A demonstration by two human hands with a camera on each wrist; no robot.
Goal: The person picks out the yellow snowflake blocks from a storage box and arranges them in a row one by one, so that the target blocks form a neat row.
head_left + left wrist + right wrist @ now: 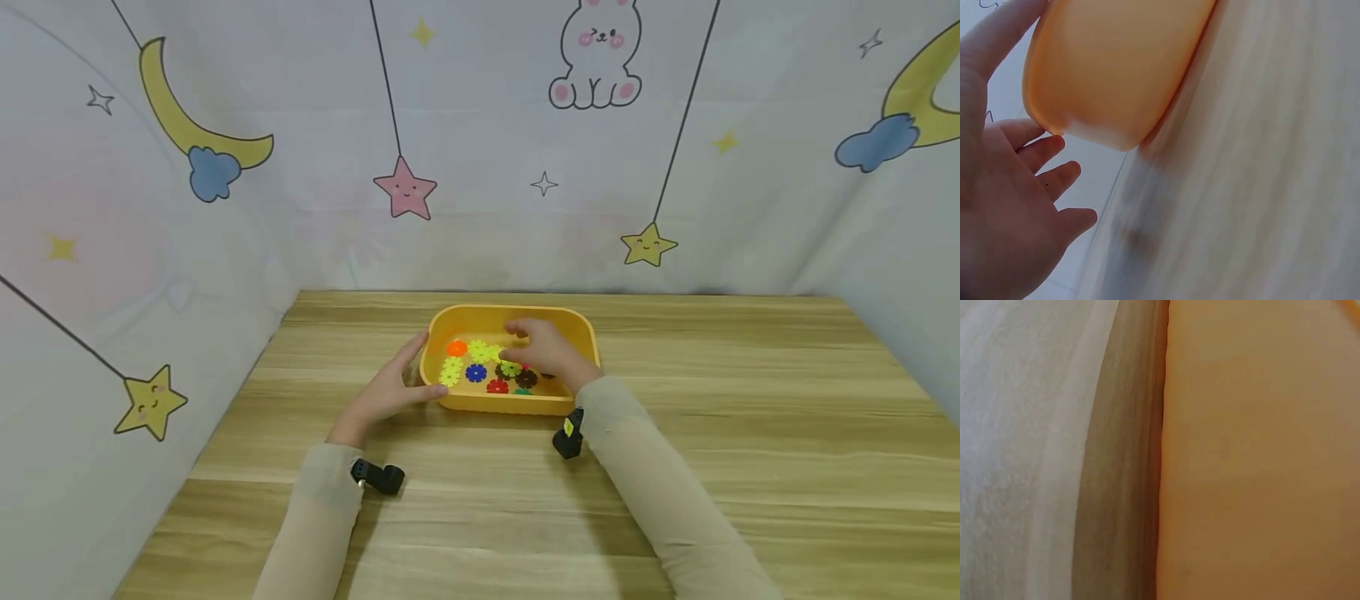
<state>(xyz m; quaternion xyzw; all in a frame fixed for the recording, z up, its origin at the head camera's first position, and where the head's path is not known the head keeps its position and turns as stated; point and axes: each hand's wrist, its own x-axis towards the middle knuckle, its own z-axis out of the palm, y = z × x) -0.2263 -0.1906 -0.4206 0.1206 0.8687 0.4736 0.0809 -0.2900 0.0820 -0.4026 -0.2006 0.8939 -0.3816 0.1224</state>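
A yellow-orange plastic bin (pixel 510 403) stands on the wooden table, with several notched, flower-shaped plastic discs on its floor. Among them are an orange disc (pixel 457 348), a blue disc (pixel 476 372), a red disc (pixel 497 387) and yellow ones (pixel 452 372). My left hand (pixel 390 392) rests against the bin's left end, its thumb along the front rim; in the left wrist view, loosely spread fingers touch the bin's corner. My right hand (pixel 551 350) reaches inside over the discs, thumb and fingers apart, nothing visibly held. The bin's wall (pixel 1254 456) fills much of the right wrist view, where no fingers show.
The wooden table (pixel 750 417) extends around the bin. Behind it hangs a pale curtain (pixel 480 250) printed with stars, moons and a rabbit. Small black cameras sit on the left wrist (pixel 382 477) and the right wrist (pixel 568 437).
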